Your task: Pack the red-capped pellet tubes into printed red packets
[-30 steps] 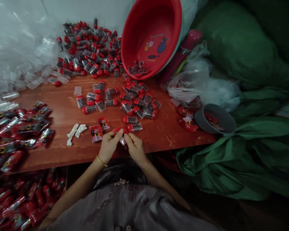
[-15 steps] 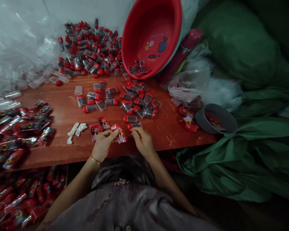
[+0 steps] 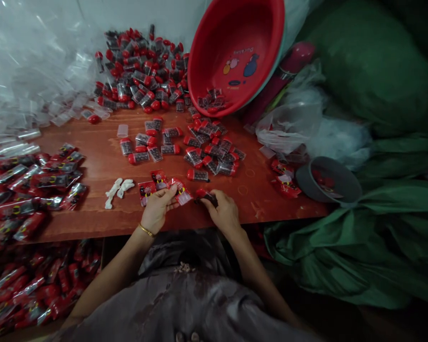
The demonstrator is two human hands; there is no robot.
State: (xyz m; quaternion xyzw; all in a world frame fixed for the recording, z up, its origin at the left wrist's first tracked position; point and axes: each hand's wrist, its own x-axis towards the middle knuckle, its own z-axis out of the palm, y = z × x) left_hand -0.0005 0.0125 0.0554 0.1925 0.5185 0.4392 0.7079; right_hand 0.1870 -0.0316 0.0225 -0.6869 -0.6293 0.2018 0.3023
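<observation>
My left hand point(image 3: 159, 207) pinches a small red printed packet point(image 3: 181, 192) with a clear lower part. Two more red packets point(image 3: 148, 189) lie on the table just beyond its knuckles. In my right hand point(image 3: 224, 209) is a small red-capped container point(image 3: 207, 195) with dark contents, gripped between thumb and fingers a little to the right of the packet. A similar container point(image 3: 198, 175) lies just past the two hands. Several more red-capped containers point(image 3: 170, 149) are spread across the middle of the table.
A large heap of red-capped containers point(image 3: 146, 71) lies at the back, beside a tilted red basin point(image 3: 276, 28). Filled red packets point(image 3: 50, 180) are piled at left, with more below the table edge. White twisted scraps point(image 3: 113, 192) lie nearby. A grey bowl point(image 3: 353, 185) stands at right.
My right hand has picked up a red-capped container from the table and drawn it slightly right and toward me. My left hand still holds the packet. The view has shifted slightly.
</observation>
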